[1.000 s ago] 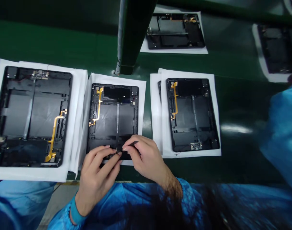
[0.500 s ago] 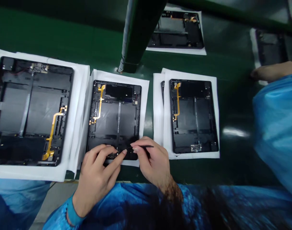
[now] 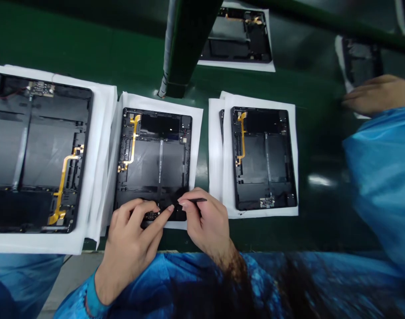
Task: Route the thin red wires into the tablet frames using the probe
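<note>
An opened black tablet housing [image 3: 144,166] lies on white sheets in front of me, with a gold flex cable [image 3: 134,141] along its left side. My left hand [image 3: 131,235] rests over its lower edge, fingers apart and fingertips touching the area around a small circuit board [image 3: 151,215]. In a pinch, my right hand [image 3: 210,223] holds slim black tweezers [image 3: 198,200]. Their tip points left, close to my left index fingertip, over the lower right of the housing. What the tip touches is too dark to make out.
Opened housings lie on white sheets to the left [image 3: 39,146] and right [image 3: 265,155]. Another housing [image 3: 235,40] is beyond a dark green post [image 3: 189,44]. At far right, a co-worker's hand [image 3: 381,95] in a blue sleeve is beside a further housing [image 3: 361,62].
The whole view has shifted slightly, so the housings appear further left. My hands keep nearly the same pose over the housing. The co-worker's hand has moved a little relative to its housing.
</note>
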`<state>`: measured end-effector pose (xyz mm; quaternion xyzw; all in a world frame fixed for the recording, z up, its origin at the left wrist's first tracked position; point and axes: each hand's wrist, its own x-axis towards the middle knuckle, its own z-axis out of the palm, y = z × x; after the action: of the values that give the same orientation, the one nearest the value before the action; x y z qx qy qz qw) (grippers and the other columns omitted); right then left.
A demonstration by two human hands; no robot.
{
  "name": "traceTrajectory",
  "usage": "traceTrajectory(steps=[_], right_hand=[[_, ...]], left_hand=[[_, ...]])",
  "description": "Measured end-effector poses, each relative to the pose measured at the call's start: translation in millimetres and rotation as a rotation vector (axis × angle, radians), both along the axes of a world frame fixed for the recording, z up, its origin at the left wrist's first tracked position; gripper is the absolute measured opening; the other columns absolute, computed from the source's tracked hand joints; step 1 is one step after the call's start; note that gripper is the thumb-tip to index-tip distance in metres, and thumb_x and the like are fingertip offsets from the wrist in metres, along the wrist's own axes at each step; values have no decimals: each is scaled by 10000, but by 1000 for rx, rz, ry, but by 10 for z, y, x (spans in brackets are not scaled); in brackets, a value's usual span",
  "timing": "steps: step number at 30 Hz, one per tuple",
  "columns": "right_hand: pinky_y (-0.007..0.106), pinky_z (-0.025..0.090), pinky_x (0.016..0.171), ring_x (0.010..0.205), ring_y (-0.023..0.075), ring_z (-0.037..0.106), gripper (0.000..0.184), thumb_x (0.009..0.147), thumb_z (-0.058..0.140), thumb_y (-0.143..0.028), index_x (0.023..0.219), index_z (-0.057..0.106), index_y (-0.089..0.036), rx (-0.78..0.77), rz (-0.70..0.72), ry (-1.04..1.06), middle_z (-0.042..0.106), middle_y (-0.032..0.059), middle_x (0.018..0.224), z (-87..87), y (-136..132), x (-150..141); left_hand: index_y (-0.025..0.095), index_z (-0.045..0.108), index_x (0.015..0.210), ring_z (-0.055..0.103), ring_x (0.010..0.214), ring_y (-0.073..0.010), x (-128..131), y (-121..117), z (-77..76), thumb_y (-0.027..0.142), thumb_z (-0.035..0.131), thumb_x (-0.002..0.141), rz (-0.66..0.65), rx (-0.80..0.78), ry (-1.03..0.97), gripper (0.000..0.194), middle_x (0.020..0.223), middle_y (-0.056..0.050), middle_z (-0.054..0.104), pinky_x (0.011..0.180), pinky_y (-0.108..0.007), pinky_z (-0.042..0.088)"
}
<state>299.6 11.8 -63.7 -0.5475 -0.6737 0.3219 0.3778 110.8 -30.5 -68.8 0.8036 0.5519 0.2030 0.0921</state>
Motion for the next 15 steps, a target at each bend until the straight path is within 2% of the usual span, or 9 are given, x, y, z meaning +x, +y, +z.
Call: traceTrajectory(steps=[10, 15], right_hand=[[275, 560, 617, 692, 135, 652, 186, 950, 580, -80, 984, 661, -244, 71, -38, 36, 746, 4, 836, -27, -104, 38], [317, 587, 638, 712, 163, 679, 202, 962, 562, -98, 1003, 660, -270, 92, -85, -52, 745, 14, 848, -29, -135, 35]], left_hand=[[394, 664, 1332, 513, 1156, -195, 32, -7, -5, 169, 648, 902, 10, -15, 53, 486, 1189, -15, 581, 993, -326, 414], [389, 660, 1335, 509, 1146, -200, 47, -8, -1, 164, 626, 914, 8, -4, 61, 478, 1174, -14, 584, 977, -333, 401]])
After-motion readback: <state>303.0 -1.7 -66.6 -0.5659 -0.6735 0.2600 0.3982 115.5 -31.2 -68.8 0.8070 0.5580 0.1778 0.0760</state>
